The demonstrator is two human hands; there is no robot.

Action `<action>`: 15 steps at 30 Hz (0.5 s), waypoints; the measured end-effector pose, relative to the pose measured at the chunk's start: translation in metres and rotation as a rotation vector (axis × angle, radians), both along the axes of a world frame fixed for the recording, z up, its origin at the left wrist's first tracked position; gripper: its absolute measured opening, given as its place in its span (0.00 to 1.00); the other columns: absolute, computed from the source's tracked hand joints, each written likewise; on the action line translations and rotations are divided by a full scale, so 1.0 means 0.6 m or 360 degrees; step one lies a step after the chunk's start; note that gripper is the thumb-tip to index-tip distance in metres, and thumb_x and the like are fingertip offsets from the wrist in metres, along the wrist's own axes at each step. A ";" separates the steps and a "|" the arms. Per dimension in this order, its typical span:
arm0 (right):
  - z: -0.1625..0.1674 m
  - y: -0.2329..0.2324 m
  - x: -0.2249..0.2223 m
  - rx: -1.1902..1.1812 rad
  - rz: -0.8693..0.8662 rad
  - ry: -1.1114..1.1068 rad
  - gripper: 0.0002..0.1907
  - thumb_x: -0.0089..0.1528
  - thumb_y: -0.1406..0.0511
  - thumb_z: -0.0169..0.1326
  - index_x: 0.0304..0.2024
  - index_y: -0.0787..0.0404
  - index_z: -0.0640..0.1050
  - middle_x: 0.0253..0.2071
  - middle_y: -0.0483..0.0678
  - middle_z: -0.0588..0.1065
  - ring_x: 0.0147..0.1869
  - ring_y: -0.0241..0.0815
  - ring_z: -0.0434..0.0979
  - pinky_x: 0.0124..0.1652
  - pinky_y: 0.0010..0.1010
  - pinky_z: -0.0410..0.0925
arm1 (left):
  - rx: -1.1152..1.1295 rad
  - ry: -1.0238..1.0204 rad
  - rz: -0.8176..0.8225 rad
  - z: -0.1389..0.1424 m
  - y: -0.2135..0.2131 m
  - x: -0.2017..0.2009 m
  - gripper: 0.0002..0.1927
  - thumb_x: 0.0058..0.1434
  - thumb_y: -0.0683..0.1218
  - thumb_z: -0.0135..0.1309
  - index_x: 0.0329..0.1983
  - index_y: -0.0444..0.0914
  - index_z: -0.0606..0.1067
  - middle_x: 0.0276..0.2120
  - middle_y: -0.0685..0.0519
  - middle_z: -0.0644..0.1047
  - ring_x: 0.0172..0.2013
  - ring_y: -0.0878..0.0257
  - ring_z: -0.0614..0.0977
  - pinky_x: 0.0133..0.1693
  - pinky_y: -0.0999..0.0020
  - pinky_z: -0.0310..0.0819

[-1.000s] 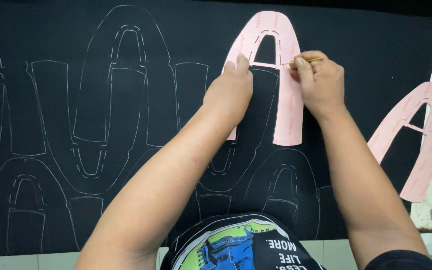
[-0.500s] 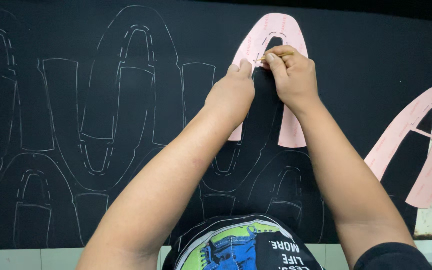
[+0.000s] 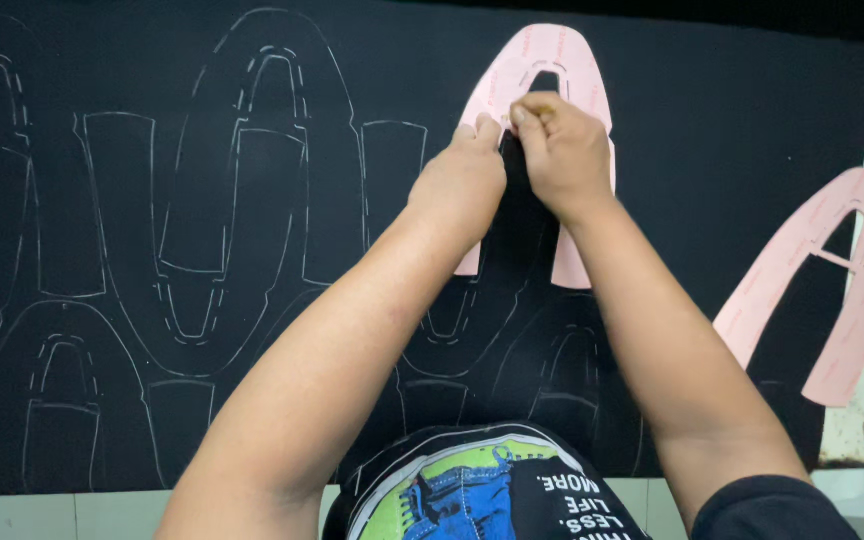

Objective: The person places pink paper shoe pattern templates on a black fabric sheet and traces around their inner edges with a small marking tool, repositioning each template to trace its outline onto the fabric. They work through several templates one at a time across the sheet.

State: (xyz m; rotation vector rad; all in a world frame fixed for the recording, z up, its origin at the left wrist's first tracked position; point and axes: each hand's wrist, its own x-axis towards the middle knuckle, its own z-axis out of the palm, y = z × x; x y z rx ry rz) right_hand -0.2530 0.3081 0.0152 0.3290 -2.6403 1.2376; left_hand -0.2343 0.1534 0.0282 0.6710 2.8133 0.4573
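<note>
Pink template [image 3: 552, 60], both hands pressing, perhaps tracing

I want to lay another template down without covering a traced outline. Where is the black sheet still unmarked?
Bare black sheet lies between the pink template under both hands and the second pink template at the right edge. Left of the left hand, chalk outlines fill the sheet, and more crowd below the right hand.

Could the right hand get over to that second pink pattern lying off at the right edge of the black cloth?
Probably yes. The right hand is on the pink pattern at top centre, and only bare black cloth lies between it and the second pattern. It would have to leave its tracing, though.
</note>
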 end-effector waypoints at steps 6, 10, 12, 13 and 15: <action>0.014 0.076 0.087 -0.0334 -0.0217 -0.0043 0.09 0.72 0.69 0.48 0.44 0.67 0.79 0.41 0.50 0.82 0.46 0.36 0.84 0.49 0.28 0.75 | 0.0215 -0.0241 0.0146 -0.006 -0.009 0.029 0.49 0.44 0.45 0.69 0.69 0.29 0.60 0.74 0.43 0.54 0.67 0.47 0.61 0.62 0.59 0.61; 0.006 0.164 0.230 0.0269 -0.0305 0.0072 0.13 0.68 0.73 0.47 0.50 0.62 0.80 0.45 0.52 0.78 0.50 0.48 0.81 0.50 0.35 0.72 | 0.0402 0.0029 0.0286 -0.024 -0.010 0.084 0.52 0.46 0.51 0.72 0.69 0.28 0.59 0.71 0.40 0.55 0.71 0.46 0.57 0.69 0.57 0.54; 0.001 0.207 0.308 0.0547 -0.0480 0.0028 0.12 0.67 0.70 0.54 0.52 0.58 0.81 0.47 0.53 0.74 0.51 0.53 0.78 0.51 0.40 0.71 | 0.0512 0.0321 0.0483 -0.032 -0.004 0.129 0.51 0.48 0.53 0.72 0.69 0.28 0.60 0.70 0.39 0.58 0.70 0.42 0.61 0.68 0.53 0.58; -0.001 0.227 0.346 0.0626 -0.0546 -0.0069 0.13 0.65 0.67 0.56 0.53 0.58 0.81 0.47 0.54 0.74 0.51 0.53 0.77 0.50 0.41 0.70 | 0.0428 0.0260 0.0623 -0.033 0.001 0.152 0.51 0.49 0.54 0.72 0.69 0.29 0.60 0.69 0.38 0.58 0.67 0.41 0.62 0.65 0.51 0.60; 0.000 0.259 0.417 0.0784 -0.0679 -0.0259 0.17 0.62 0.62 0.60 0.54 0.58 0.81 0.47 0.54 0.72 0.51 0.54 0.75 0.48 0.44 0.70 | 0.0261 0.0145 0.0896 -0.029 0.008 0.191 0.49 0.52 0.54 0.71 0.70 0.32 0.59 0.66 0.38 0.59 0.62 0.39 0.66 0.60 0.48 0.64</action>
